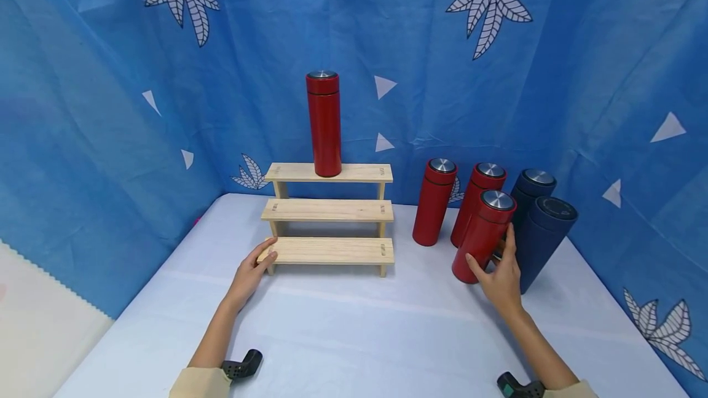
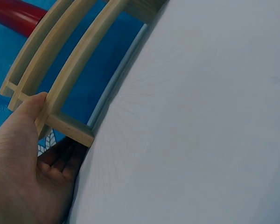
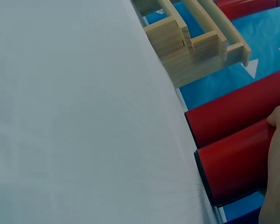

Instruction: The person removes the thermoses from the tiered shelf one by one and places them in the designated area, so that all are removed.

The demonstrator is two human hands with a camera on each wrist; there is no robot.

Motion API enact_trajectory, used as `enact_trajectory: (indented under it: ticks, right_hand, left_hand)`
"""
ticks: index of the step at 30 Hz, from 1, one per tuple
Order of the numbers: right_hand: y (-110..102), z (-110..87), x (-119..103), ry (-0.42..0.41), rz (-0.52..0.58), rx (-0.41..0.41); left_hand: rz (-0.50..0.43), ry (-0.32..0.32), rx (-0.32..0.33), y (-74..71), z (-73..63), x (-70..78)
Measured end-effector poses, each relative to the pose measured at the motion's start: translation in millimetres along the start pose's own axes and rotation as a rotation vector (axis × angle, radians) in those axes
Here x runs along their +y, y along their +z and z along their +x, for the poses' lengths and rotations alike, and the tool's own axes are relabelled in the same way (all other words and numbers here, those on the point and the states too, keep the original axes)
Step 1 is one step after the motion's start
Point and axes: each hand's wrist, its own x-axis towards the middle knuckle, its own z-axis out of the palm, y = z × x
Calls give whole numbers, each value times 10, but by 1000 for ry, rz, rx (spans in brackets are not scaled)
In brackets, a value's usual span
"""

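My left hand (image 1: 251,275) holds the left end of the lowest step of a three-tier wooden shelf (image 1: 326,250). In the left wrist view its thumb lies on the board's end, and its fingers are partly shadowed beside the leg. My right hand (image 1: 502,281) grips the front red thermos (image 1: 480,244) around its lower body, thumb on the near side. In the right wrist view this thermos (image 3: 238,163) has its base close to the white tabletop. Another red thermos (image 1: 327,128) stands upright on the shelf's top tier.
Two more red thermoses, one at the left (image 1: 434,207) and one behind the held one (image 1: 470,214), stand on the white table (image 1: 354,336). Two dark blue thermoses, a front one (image 1: 542,244) and a rear one (image 1: 531,192), stand at the right. A blue patterned cloth (image 1: 420,35) hangs behind.
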Motion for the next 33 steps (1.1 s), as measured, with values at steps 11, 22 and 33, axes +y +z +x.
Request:
enact_trajectory:
  ticks: [11,22,33]
  right_hand:
    - [-23,6,6,-27,-28,3]
    - [-29,8,16,-21,-19,-16]
    - [-41,8,-14,-44,-55,-2]
  left_hand:
    - [8,-17,3,12,-7,18]
    - [11,-29,2,5,26,-42]
    - [1,-39,3,0,125,-213]
